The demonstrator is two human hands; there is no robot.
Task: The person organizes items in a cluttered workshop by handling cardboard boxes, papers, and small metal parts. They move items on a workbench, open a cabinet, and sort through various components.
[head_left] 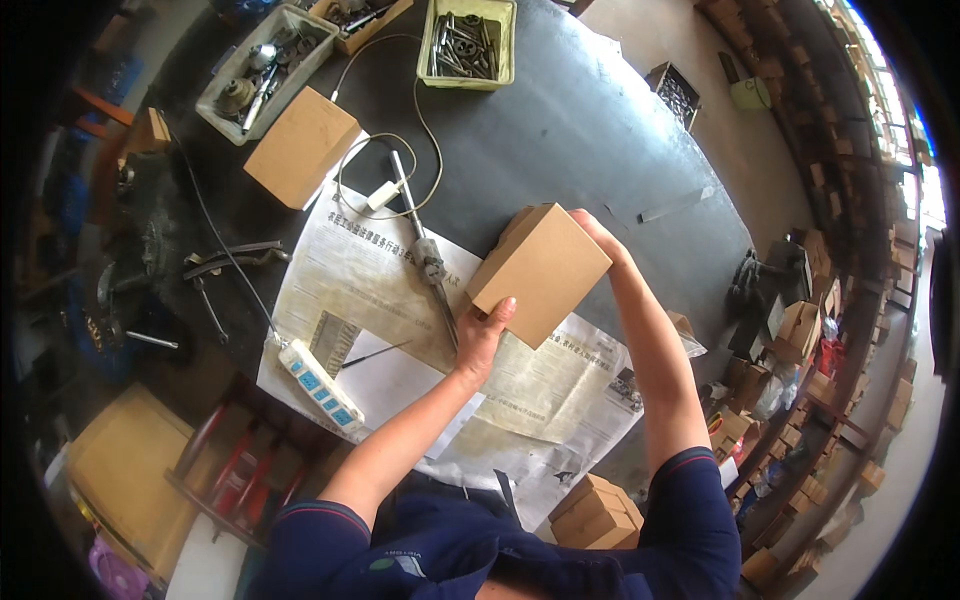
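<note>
A big dark worktop has newspaper spread along its near edge. Over the newspaper's far side is a brown cardboard box. The left hand has its grip on the near left end, thumb on top. The right hand's grip holds the far right end. A yellow-green bin sits near the worktop's far edge. Shelves stand past the right edge.
</note>
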